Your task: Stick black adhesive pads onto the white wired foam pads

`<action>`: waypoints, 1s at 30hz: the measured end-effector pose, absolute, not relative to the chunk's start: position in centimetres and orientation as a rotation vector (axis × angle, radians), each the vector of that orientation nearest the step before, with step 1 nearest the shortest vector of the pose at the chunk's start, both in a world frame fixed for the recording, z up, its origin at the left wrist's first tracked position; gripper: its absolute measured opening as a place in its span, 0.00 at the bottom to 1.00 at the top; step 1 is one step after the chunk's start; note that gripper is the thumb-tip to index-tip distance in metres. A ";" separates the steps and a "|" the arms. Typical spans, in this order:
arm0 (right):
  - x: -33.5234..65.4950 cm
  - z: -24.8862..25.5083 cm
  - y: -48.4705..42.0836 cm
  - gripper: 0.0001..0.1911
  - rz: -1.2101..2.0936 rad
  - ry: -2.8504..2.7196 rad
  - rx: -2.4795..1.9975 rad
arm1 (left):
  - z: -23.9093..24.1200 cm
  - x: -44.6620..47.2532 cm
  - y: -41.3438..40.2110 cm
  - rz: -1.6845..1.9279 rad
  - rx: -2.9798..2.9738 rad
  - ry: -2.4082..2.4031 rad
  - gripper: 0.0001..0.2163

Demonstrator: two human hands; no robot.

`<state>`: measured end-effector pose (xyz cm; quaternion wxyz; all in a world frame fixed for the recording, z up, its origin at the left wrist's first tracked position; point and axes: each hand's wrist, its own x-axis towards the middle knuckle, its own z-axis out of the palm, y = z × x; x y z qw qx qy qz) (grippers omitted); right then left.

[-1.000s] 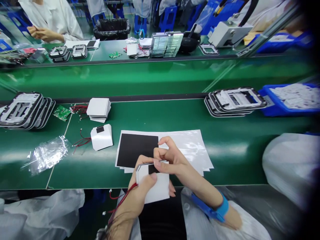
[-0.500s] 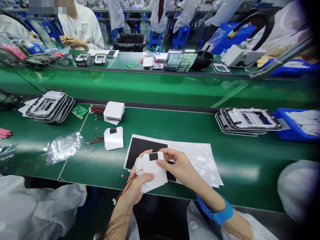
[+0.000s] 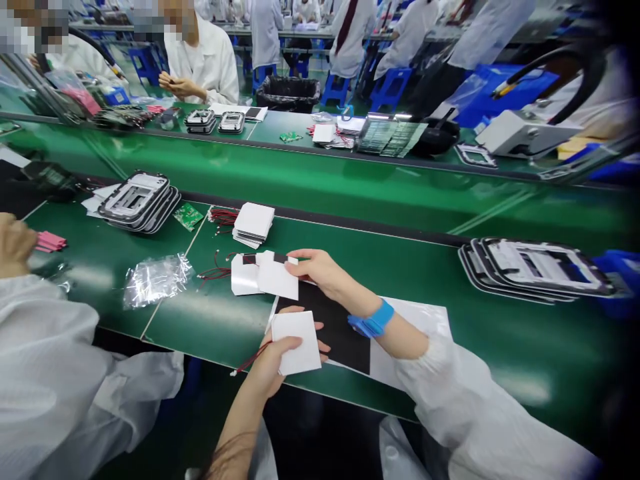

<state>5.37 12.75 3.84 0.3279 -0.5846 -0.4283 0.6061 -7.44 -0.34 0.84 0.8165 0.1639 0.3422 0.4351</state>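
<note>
My left hand point(image 3: 273, 363) grips a white square panel point(image 3: 303, 340) near the bench's front edge, thumb on top and fingers underneath. Thin red wires trail from its left side. Farther forward, my right hand point(image 3: 323, 272) pinches another white panel point(image 3: 278, 283) by its right edge; a black patch marks its top. This one overlaps a similar panel point(image 3: 243, 281) lying on the bench, whose red wires run left; I cannot tell if they touch. Behind them stands a stack of white panels point(image 3: 254, 220) with bundled red wires. Under my right forearm lies a black-and-white sheet point(image 3: 350, 340).
Stacked black-and-white frames point(image 3: 535, 270) stand at right, others point(image 3: 140, 200) at left beside a green circuit board point(image 3: 189, 217). A clear plastic bag point(image 3: 157, 280) lies left of centre. A co-worker's hand point(image 3: 15, 243) is at far left. A green partition point(image 3: 310, 177) crosses behind.
My right hand has moved forward and left, carrying a panel with a black patch away from those in my left hand to the panel on the bench. The view has shifted slightly.
</note>
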 end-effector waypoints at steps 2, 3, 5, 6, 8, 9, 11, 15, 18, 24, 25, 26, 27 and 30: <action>3.2 3.0 14.1 0.14 1.562 -1.228 -1.558 | 0.2 -7.7 -0.2 0.915 0.344 0.680 0.33; 2.3 2.6 14.6 0.14 1.532 -1.294 -1.571 | 0.0 -7.8 -0.1 0.914 0.336 0.657 0.34; 1.0 1.9 15.5 0.15 1.440 -1.446 -1.589 | -0.3 -7.9 0.1 0.915 0.319 0.622 0.33; 0.6 1.7 15.8 0.16 1.382 -1.529 -1.593 | -0.4 -8.0 0.2 0.916 0.311 0.608 0.33; 0.1 1.6 16.1 0.16 1.253 -1.697 -1.597 | -0.4 -8.0 0.3 0.917 0.297 0.587 0.31; -0.1 1.7 16.2 0.16 1.188 -1.778 -1.597 | -0.3 -7.9 0.4 0.916 0.290 0.582 0.31; -0.2 2.1 16.2 0.16 1.059 -1.925 -1.599 | -0.3 -7.9 0.4 0.914 0.278 0.576 0.30; -0.3 2.9 15.8 0.20 0.837 -2.150 -1.645 | -0.2 -8.0 0.4 0.909 0.260 0.569 0.30; -0.5 3.2 15.5 0.23 0.715 -2.273 -1.688 | -0.1 -8.1 0.4 0.901 0.267 0.578 0.29; -0.3 4.6 14.6 0.23 0.566 -2.372 -1.702 | 0.6 -8.2 0.3 0.890 0.270 0.635 0.31; 0.2 5.3 14.3 0.22 0.557 -2.367 -1.702 | 0.7 -8.2 0.3 0.894 0.268 0.649 0.31; 1.0 6.0 13.8 0.20 0.556 -2.354 -1.702 | 0.9 -8.2 0.3 0.898 0.264 0.665 0.31; 2.0 6.7 13.1 0.18 0.568 -2.329 -1.706 | 1.1 -8.3 0.2 0.899 0.257 0.685 0.31; 6.7 8.0 9.7 0.13 0.690 -2.194 -1.748 | 2.0 -8.4 0.2 0.892 0.207 0.758 0.32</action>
